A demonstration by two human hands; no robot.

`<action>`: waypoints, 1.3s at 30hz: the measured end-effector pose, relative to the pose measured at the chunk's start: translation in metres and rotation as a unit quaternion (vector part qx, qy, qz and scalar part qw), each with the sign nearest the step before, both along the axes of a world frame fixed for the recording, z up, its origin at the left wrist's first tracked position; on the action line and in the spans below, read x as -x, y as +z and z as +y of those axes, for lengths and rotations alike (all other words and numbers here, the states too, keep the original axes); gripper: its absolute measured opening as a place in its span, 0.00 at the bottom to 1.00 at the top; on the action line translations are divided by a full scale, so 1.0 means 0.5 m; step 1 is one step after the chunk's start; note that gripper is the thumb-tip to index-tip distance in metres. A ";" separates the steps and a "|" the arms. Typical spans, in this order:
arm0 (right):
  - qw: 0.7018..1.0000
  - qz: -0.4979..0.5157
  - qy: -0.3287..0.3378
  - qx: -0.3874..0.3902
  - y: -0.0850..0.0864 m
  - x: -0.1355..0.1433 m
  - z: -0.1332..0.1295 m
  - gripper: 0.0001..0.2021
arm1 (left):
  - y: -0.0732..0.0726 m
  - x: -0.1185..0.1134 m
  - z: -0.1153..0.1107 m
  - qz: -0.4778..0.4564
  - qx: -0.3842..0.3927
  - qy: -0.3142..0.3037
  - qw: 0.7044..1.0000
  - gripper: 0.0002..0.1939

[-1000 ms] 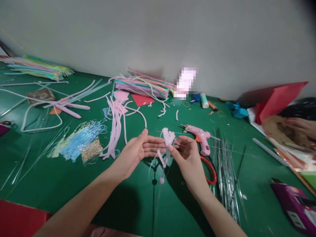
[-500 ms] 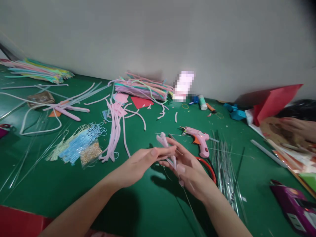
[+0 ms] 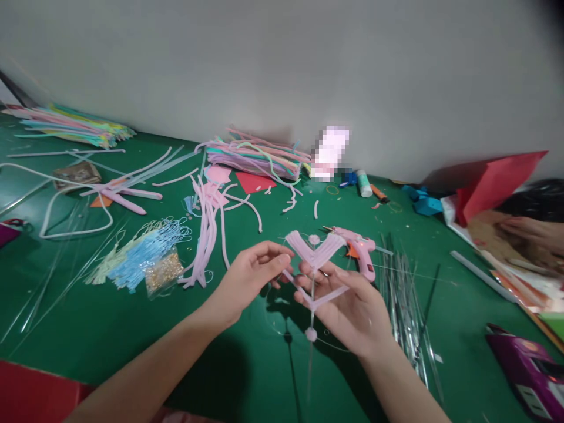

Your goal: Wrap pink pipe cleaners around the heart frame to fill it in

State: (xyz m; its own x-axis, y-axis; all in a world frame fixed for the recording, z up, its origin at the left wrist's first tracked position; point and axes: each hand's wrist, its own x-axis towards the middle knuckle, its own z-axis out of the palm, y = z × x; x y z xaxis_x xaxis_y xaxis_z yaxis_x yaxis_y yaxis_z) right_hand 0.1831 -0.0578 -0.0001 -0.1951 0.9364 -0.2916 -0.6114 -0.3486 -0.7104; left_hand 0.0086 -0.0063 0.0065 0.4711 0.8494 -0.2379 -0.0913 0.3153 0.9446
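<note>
A pale pink pipe-cleaner ornament (image 3: 325,251) is held up over the table in front of me. It has a thick ridged V at the top, a thinner V below and a small fuzzy ball (image 3: 311,334) lower down, all along a thin stem. My left hand (image 3: 258,273) pinches the left tip of the thinner V between thumb and fingers. My right hand (image 3: 355,308) is behind and to the right, its fingers curled around the stem between the two Vs. A pink hot glue gun (image 3: 362,255) lies just beyond my right hand, partly covered by the ornament.
Loose pink pipe cleaners (image 3: 206,235), blue tassels (image 3: 143,252) and a bag of gold beads (image 3: 164,271) lie left. Pipe-cleaner bundles (image 3: 255,161) line the wall. Metallic strips (image 3: 403,299) and a purple device (image 3: 526,370) are right. Another person's hand (image 3: 535,232) is at far right.
The ornament has turned from edge-on to face me, showing both Vs and the ball. My left hand has drawn back left from across it; my right hand has opened out behind it.
</note>
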 end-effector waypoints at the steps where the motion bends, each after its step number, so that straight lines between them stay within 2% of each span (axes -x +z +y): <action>1: 1.000 -0.010 0.008 0.002 -0.002 0.000 0.002 0.11 | 0.002 0.000 0.000 -0.003 0.003 0.011 1.000 0.12; 5: 0.995 -0.099 0.016 -0.010 -0.014 -0.008 0.011 0.10 | 0.010 0.006 0.003 0.018 0.001 0.053 0.998 0.11; 7: 0.989 -0.147 -0.001 -0.007 -0.021 -0.011 0.015 0.08 | 0.012 0.008 0.004 0.030 -0.003 0.048 0.998 0.11; 11: 0.977 -0.214 -0.021 -0.007 -0.028 -0.005 0.019 0.11 | 0.002 0.008 0.004 0.036 -0.002 -0.009 0.999 0.12; 16: 0.967 -0.250 -0.008 -0.039 -0.030 0.003 0.017 0.13 | -0.018 0.009 0.004 0.059 0.025 -0.090 0.994 0.13; 23: 0.970 -0.243 0.002 -0.031 -0.033 0.004 0.011 0.12 | -0.017 0.006 0.003 0.082 0.042 -0.085 0.992 0.14; 31: 0.971 -0.239 0.001 -0.018 -0.032 0.005 0.010 0.13 | -0.020 0.005 0.002 0.041 0.027 -0.071 0.996 0.09; 39: 0.984 -0.178 0.006 0.007 -0.022 0.001 0.009 0.11 | -0.019 -0.001 0.001 0.008 0.043 -0.051 0.998 0.06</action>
State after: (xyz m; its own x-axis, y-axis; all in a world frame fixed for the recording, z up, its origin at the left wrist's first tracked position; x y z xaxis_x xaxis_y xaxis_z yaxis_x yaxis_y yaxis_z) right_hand 0.1825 -0.0530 -0.0110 -0.0892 0.9299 -0.3568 -0.3199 -0.3660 -0.8739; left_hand 0.0093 -0.0058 -0.0030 0.5493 0.7735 -0.3162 -0.0391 0.4018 0.9149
